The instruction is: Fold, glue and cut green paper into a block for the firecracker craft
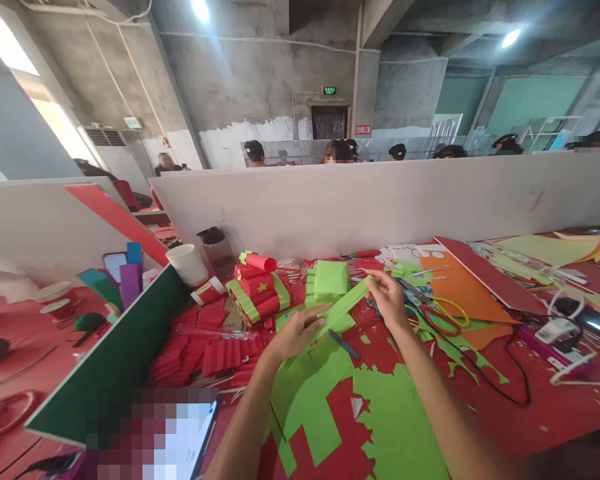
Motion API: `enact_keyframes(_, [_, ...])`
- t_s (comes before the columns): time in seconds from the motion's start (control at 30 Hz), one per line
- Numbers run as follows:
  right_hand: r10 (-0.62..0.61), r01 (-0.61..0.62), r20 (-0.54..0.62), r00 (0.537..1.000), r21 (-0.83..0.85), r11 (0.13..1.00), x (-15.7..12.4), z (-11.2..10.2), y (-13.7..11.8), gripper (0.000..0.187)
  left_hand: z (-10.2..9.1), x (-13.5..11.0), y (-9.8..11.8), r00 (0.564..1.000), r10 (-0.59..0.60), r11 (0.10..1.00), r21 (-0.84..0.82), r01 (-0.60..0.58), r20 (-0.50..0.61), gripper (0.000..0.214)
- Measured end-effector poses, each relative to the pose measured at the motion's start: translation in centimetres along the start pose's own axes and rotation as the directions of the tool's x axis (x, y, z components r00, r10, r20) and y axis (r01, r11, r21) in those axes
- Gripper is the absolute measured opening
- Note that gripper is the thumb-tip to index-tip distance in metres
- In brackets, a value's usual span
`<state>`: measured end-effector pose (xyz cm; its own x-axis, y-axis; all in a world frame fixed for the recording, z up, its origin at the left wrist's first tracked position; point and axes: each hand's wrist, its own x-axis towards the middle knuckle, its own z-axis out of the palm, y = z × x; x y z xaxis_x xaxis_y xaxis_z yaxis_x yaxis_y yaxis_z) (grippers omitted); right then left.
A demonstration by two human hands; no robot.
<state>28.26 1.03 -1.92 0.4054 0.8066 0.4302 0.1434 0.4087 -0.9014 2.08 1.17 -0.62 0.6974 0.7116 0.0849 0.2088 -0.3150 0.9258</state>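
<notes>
A folded strip of light green paper (pixel 349 301) is stretched between my two hands above the table. My left hand (pixel 303 332) grips its lower left end, and my right hand (pixel 388 300) pinches the upper right end between thumb and fingers. Just behind the strip stands a block wrapped in green paper (pixel 331 277). A dark pen-like tool (pixel 344 345) lies below the strip, on cut green paper. Nearer to me is a large green sheet (pixel 400 420) with jagged edges. To the left sits a stack of red paper rolls (pixel 263 287) with green bands and a yellow star.
Folded red paper pieces (pixel 225 357) cover the table's left part, beside a dark green board (pixel 110 353). A white cup stack (pixel 186 265) stands behind. Scissors (pixel 447 317), orange paper (pixel 465 287) and a power strip (pixel 555 350) with cables lie right. A white partition (pixel 380 207) closes the back.
</notes>
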Motion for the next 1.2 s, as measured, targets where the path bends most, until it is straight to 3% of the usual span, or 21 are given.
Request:
enact_keyframes(0.2, [0.013,-0.009,0.063,0.998,-0.056,0.998,0.4,-1.4,0.3,0.036,-0.7,0.0,-0.4,0.997,0.063,0.981,0.187,-0.052,-0.053,0.054])
enact_keyframes(0.33, [0.043,-0.037,0.097,0.994,-0.056,0.998,0.5,-1.9,-0.2,0.03,-1.2,-0.3,-0.2,0.997,0.071,0.973,0.221,-0.066,-0.016,0.05])
enact_keyframes(0.6, [0.108,-0.025,0.374,0.921,-0.22,0.975,0.1,-3.3,-2.3,0.024,-2.1,-0.7,-0.3,0.998,0.035,0.962,0.268,-0.05,0.06,0.049])
enact_keyframes(0.8, [0.138,-0.008,0.422,0.896,-0.295,0.955,0.7,-4.6,-1.4,0.027,-2.9,-1.1,-0.6,0.999,-0.003,0.966,0.258,-0.011,0.054,0.048])
enact_keyframes(1.2, [0.181,-0.031,0.388,0.904,-0.364,0.931,1.4,-6.6,-0.6,0.026,-3.6,-1.6,-1.1,0.999,-0.05,0.99,0.131,0.049,0.005,0.045])
